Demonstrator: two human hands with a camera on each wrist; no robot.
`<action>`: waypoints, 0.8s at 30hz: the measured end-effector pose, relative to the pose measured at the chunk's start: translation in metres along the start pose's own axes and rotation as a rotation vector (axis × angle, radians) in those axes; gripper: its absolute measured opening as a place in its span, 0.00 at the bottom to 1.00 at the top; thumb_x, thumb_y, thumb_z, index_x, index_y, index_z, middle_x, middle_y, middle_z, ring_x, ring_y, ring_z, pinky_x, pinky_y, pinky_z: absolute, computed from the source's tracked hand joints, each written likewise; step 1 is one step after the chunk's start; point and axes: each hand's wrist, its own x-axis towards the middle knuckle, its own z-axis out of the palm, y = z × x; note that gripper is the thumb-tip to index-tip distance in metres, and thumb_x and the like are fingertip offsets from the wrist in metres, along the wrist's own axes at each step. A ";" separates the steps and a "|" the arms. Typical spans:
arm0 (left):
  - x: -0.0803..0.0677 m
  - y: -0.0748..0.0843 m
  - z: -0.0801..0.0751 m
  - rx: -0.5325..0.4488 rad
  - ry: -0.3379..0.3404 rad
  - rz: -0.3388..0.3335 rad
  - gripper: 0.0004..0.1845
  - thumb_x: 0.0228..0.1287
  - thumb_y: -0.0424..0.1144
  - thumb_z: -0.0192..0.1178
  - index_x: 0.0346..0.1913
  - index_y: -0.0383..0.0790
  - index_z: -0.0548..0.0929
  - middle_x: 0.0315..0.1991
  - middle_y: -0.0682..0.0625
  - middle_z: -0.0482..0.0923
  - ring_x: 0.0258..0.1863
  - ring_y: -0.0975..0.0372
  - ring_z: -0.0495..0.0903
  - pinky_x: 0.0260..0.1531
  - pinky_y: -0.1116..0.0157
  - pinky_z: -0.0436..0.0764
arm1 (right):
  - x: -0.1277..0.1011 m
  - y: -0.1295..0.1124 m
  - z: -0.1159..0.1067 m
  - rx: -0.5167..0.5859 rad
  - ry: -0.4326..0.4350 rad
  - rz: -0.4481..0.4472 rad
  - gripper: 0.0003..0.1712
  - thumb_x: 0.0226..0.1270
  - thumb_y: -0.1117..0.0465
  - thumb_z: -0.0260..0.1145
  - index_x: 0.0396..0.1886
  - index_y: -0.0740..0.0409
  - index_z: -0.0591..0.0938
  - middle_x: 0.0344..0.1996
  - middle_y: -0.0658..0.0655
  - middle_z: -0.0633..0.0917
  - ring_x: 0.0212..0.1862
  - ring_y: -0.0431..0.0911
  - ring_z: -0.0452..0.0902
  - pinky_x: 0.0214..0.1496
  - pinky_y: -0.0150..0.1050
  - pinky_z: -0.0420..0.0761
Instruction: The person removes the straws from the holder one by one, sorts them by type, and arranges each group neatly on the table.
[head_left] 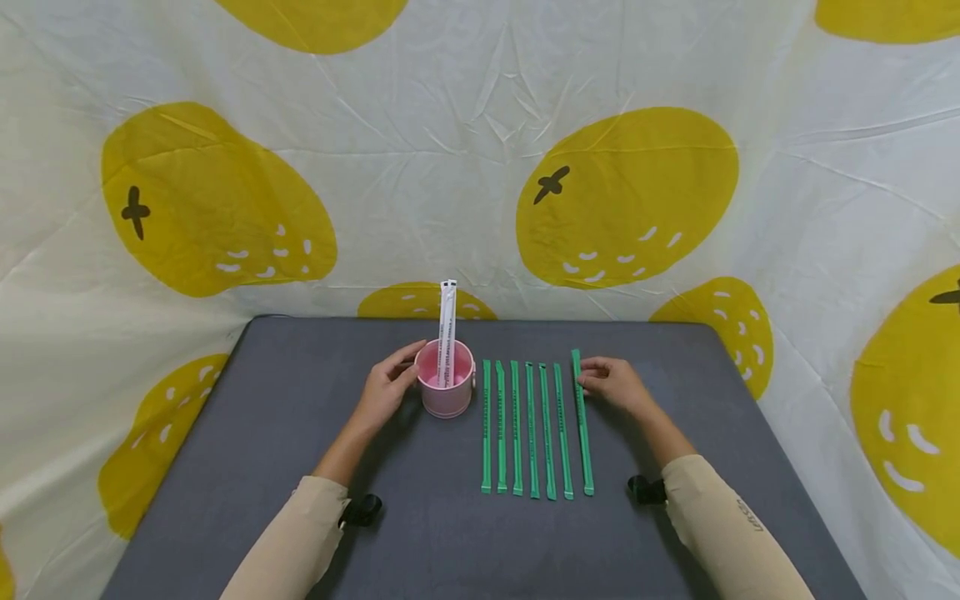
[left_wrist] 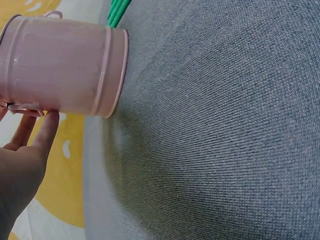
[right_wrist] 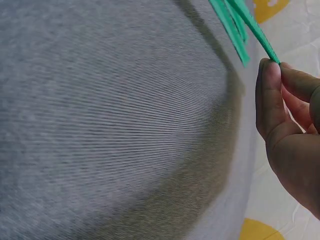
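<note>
A small pink metal bucket [head_left: 445,403] stands on the table with white wrapped straws [head_left: 447,333] upright inside. At its left side, my left hand [head_left: 385,387] touches the wall with its fingertips, the fingers fairly straight. The left wrist view shows those fingertips close to a handle lug on the bucket [left_wrist: 60,65]. Between thumb and fingers, my right hand [head_left: 615,383] pinches a thin green wrapped straw [head_left: 583,433] near its far end. Several more green wrapped straws [head_left: 532,433] lie side by side in a row between the bucket and the pinched one.
A dark grey cloth-covered table [head_left: 480,550] carries everything. Behind it hangs a pale curtain [head_left: 420,200] printed with large yellow fruit. Black wrist-worn devices [head_left: 363,510] show at both beige sleeves [head_left: 296,533].
</note>
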 end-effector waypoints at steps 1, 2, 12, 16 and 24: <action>0.000 0.000 0.000 0.001 -0.003 0.000 0.22 0.74 0.26 0.57 0.69 0.32 0.77 0.57 0.29 0.81 0.44 0.45 0.80 0.42 0.63 0.83 | -0.001 0.000 0.001 -0.002 -0.003 0.005 0.25 0.74 0.67 0.66 0.65 0.75 0.76 0.50 0.73 0.86 0.40 0.46 0.88 0.44 0.39 0.88; 0.000 0.000 0.000 0.003 -0.003 0.000 0.22 0.74 0.26 0.57 0.69 0.32 0.77 0.57 0.29 0.81 0.44 0.44 0.80 0.42 0.63 0.83 | -0.001 0.000 0.003 -0.002 -0.008 0.005 0.25 0.74 0.67 0.66 0.65 0.76 0.76 0.50 0.73 0.86 0.40 0.46 0.88 0.44 0.39 0.88; 0.000 0.000 0.000 0.025 -0.008 -0.010 0.22 0.74 0.26 0.57 0.69 0.33 0.77 0.57 0.29 0.81 0.46 0.41 0.80 0.43 0.61 0.84 | 0.001 0.003 0.011 0.036 -0.019 0.113 0.23 0.73 0.70 0.65 0.64 0.78 0.75 0.46 0.72 0.86 0.34 0.44 0.87 0.39 0.38 0.89; 0.000 0.000 -0.001 0.032 -0.006 -0.022 0.22 0.75 0.28 0.58 0.69 0.34 0.78 0.58 0.32 0.81 0.47 0.40 0.80 0.44 0.59 0.84 | 0.000 0.001 0.014 0.040 -0.003 0.128 0.23 0.72 0.70 0.66 0.62 0.78 0.76 0.44 0.72 0.87 0.33 0.43 0.87 0.37 0.37 0.89; 0.001 0.002 -0.002 0.012 -0.028 -0.042 0.23 0.75 0.26 0.55 0.71 0.29 0.74 0.60 0.26 0.77 0.49 0.32 0.77 0.41 0.72 0.80 | 0.003 -0.002 0.018 -0.023 0.026 0.133 0.20 0.71 0.68 0.67 0.60 0.73 0.80 0.41 0.66 0.89 0.33 0.43 0.87 0.36 0.37 0.88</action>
